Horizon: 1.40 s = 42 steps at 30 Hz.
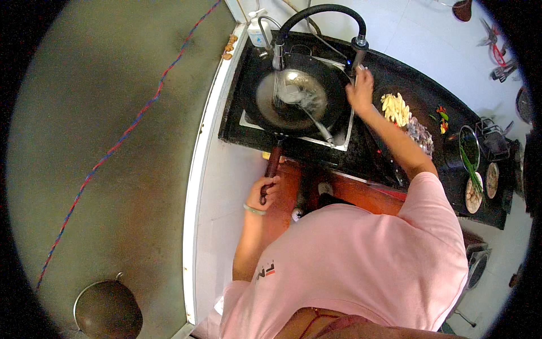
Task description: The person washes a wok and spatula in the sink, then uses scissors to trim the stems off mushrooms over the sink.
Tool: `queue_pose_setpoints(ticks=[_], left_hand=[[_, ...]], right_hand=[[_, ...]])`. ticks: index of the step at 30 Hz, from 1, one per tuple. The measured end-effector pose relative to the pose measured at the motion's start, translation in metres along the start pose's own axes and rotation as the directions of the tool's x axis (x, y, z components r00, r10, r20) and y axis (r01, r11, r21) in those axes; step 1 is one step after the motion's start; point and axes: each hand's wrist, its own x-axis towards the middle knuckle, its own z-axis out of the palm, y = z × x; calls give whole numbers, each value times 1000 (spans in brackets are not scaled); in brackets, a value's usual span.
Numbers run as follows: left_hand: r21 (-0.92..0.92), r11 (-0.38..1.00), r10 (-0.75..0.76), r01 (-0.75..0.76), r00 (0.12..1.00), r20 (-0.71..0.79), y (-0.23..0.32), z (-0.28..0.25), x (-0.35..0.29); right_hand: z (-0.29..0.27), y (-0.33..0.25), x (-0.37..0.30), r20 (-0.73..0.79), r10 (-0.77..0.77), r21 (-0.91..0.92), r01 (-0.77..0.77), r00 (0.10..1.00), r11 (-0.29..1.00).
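My left hand (270, 189) is closed round the dark red-brown handle (274, 161) of a black wok (251, 96). A stream of water falls from the spout (278, 59) of a black gooseneck faucet (322, 8) into the wok, which holds some water. A spatula or ladle (322, 130) lies in the wok, its handle resting over the near right rim. To the wok's right, my right hand (361, 93) reaches the foot of the faucet, fingers bent against it; the exact grip is partly hidden.
Pale sliced strips (395, 109) and greyish pieces (419, 135) lie right of my forearm. Cut peppers (442, 118), a pot with green stalks (468, 150) and small plates (473, 195) stand farther right. A pump bottle (258, 31) is behind the wok; a window ledge (197, 186) runs along the left.
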Motion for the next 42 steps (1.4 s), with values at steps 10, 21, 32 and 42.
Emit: queue_pose_setpoints(ticks=[10, 21, 32, 42], left_hand=[[-94, 995, 31, -24, 996, 82, 4, 0, -2], [-529, 832, 128, 168, 869, 478, -21, -2, 49], [-515, 827, 2, 225, 915, 404, -9, 47, 17], [103, 991, 98, -85, 987, -128, 16, 158, -33]], right_hand=[[-8, 2, -12, 445, -270, -22, 312, 854, 950], [-7, -69, -65, 868, 142, -174, 22, 476, 985], [-105, -43, -100, 828, 87, 328, -604, 554, 726], [-140, -13, -114, 931, 146, 329, -943, 334, 58]])
